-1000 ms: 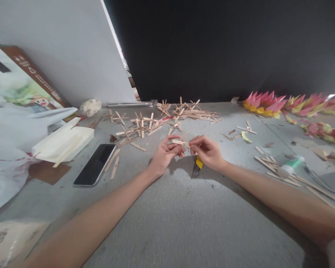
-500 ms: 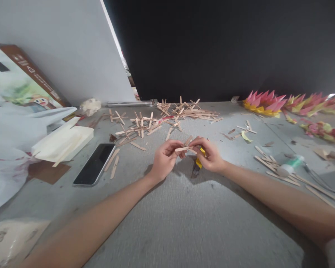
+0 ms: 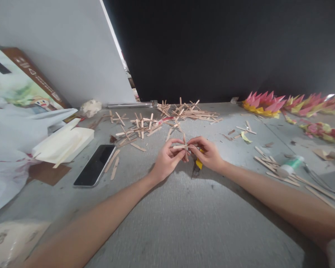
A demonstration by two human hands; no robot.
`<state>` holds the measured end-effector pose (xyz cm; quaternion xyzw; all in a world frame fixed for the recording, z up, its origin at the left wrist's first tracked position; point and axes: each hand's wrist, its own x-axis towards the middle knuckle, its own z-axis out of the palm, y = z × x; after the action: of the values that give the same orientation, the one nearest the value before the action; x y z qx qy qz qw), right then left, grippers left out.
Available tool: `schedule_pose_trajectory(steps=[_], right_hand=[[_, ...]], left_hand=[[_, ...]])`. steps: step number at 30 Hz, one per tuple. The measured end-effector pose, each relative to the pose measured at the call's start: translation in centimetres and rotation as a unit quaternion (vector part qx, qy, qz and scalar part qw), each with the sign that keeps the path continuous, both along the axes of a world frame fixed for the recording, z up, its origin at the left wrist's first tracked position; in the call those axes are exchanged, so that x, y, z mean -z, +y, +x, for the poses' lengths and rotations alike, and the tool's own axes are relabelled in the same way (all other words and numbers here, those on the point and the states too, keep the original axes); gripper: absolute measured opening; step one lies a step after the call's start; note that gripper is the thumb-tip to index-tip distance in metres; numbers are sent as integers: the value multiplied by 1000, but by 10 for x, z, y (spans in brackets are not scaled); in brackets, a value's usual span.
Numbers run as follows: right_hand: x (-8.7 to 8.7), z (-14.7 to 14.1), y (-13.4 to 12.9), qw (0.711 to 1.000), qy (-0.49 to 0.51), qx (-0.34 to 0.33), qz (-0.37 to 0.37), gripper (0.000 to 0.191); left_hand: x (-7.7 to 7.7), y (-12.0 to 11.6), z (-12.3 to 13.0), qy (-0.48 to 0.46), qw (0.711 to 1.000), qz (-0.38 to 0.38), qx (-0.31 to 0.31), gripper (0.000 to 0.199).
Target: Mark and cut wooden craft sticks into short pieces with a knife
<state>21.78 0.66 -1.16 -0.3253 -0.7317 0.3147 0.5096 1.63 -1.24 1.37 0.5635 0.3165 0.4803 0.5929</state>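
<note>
Near the middle of the grey table, my left hand (image 3: 167, 159) and my right hand (image 3: 207, 153) pinch a small crossed piece of wooden sticks (image 3: 180, 147) between them. One of its sticks points up and away, and another lies level toward my left fingers. Partly hidden under my right hand is a yellow and black tool (image 3: 198, 163) on the table. Beyond my hands spreads a pile of crossed wooden sticks (image 3: 142, 125).
A phone (image 3: 95, 165), loose sticks and an open white box (image 3: 80, 138) lie left, beside a plastic bag (image 3: 11, 149). On the right are a green-white bottle (image 3: 290, 166), more sticks and pink-yellow paper flowers (image 3: 264, 103). A dark panel (image 3: 223, 48) stands behind.
The crossed sticks have turned between my fingers, so one now points more steeply up. My left thumb has shifted, and my right hand sits slightly differently over the yellow tool.
</note>
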Motion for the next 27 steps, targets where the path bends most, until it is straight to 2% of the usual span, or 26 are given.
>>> schedule_pose_trajectory(steps=[4, 9, 16, 27], right_hand=[[-4, -1, -1, 999, 9, -17, -34, 26], [-6, -1, 0, 999, 6, -39, -30, 33], [-6, -3, 1, 1000, -9, -23, -14, 32], [-5, -3, 0, 999, -33, -22, -7, 34]], left_hand=[[3, 2, 0, 4, 1000, 15, -2, 54], [6, 4, -1, 31, 999, 23, 3, 49], [13, 5, -2, 53, 998, 28, -13, 40], [15, 10, 0, 57, 998, 40, -3, 40]])
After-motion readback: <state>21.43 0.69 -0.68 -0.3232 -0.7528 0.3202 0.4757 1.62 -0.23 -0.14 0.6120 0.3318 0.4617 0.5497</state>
